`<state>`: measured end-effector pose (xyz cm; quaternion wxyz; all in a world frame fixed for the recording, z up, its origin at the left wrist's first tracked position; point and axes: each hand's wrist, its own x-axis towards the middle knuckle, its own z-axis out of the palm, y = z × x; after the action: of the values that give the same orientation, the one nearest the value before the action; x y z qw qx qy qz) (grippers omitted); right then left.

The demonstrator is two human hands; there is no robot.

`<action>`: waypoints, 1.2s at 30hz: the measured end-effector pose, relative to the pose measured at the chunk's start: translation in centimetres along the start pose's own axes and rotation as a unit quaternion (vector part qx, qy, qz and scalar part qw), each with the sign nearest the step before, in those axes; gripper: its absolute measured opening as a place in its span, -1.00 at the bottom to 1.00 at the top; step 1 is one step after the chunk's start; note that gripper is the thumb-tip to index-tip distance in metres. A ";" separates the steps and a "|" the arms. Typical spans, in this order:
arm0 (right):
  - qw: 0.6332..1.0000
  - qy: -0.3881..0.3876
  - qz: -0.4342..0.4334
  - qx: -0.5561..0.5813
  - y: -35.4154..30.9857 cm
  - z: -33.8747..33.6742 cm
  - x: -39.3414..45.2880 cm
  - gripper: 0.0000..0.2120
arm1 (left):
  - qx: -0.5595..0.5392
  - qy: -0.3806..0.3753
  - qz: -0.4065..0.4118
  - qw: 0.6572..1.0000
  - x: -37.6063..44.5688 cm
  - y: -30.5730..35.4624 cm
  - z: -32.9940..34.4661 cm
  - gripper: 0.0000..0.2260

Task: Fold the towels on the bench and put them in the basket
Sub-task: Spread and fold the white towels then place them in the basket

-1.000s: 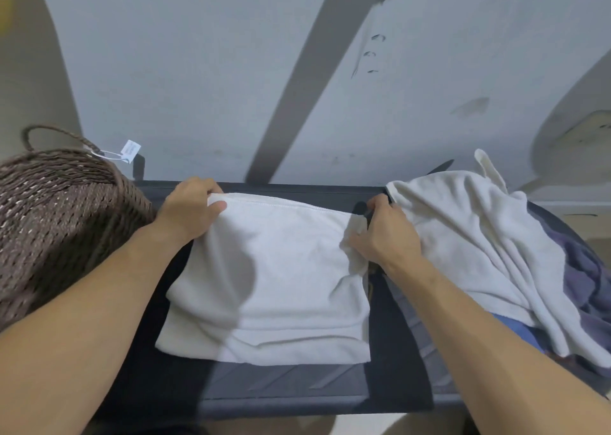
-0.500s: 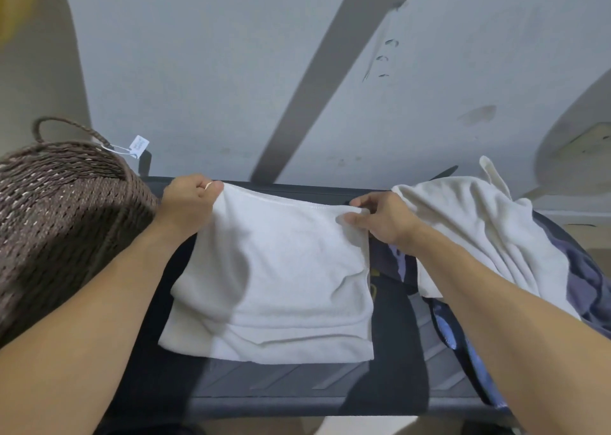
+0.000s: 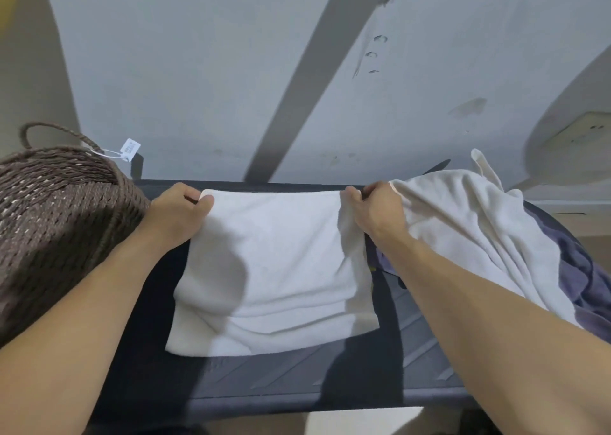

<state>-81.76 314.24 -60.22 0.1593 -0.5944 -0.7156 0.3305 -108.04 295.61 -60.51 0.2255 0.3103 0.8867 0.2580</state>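
Note:
A white towel point(image 3: 274, 269) lies folded double on the dark bench point(image 3: 297, 381), its far edge pulled straight along the bench's back. My left hand point(image 3: 177, 214) pinches the towel's far left corner. My right hand point(image 3: 375, 213) pinches its far right corner. A brown woven basket point(image 3: 56, 223) stands at the left end of the bench, close to my left forearm. A cream towel point(image 3: 469, 223) lies crumpled on the right, just behind my right hand.
A purple-grey cloth point(image 3: 582, 282) lies under the cream towel at the bench's right end. A white tag point(image 3: 130, 148) hangs from the basket's handle. The grey wall point(image 3: 231, 71) rises directly behind the bench.
Both hands have pulled the towel's far corners back and apart, so its far edge is now taut and straight. My right hand shifted from the towel's side to its far right corner.

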 end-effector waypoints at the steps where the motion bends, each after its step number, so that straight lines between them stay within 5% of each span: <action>1: 1.000 0.009 -0.009 0.005 0.0 -0.4 -0.6 -0.79 | -0.017 -0.007 -0.008 1.000 -0.3 -0.3 -0.1 -0.75; 5: 0.995 0.032 -0.096 -0.016 0.9 -4.0 -3.9 -0.87 | 0.042 0.012 0.037 0.998 -3.2 -2.2 -1.2 -0.70; 8: 0.994 -0.080 -0.069 -0.040 1.4 -6.8 -6.6 -0.93 | 0.056 -0.008 0.028 0.998 -5.8 -2.7 -2.1 -0.72; 13: 0.965 -0.252 0.039 -0.055 2.5 -7.9 -11.6 -0.69 | 0.083 -0.041 -0.005 0.996 -11.3 -3.1 -2.7 -0.84; 18: 0.980 -0.161 -0.013 -0.116 5.5 -6.0 -15.7 -0.58 | 0.076 -0.135 -0.084 0.984 -16.3 -4.7 -2.0 -0.75; 23: 0.987 -0.156 0.010 -0.019 6.6 -5.4 -17.5 -0.94 | -0.025 -0.052 -0.101 0.993 -19.1 -5.0 -0.4 -0.76; 27: 0.986 -0.146 0.082 0.026 6.8 -5.0 -18.0 -0.88 | -0.102 0.002 -0.120 0.988 -19.6 -5.8 1.1 -0.73; 36: 0.992 -0.113 0.049 -0.011 7.8 -4.1 -19.5 -0.85 | -0.210 0.035 -0.085 0.973 -19.7 -8.8 1.3 -0.95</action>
<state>-68.64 297.38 -59.21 0.0547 -0.5893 -0.7025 0.3954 -97.25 276.94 -62.02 0.2759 0.1701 0.8432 0.4290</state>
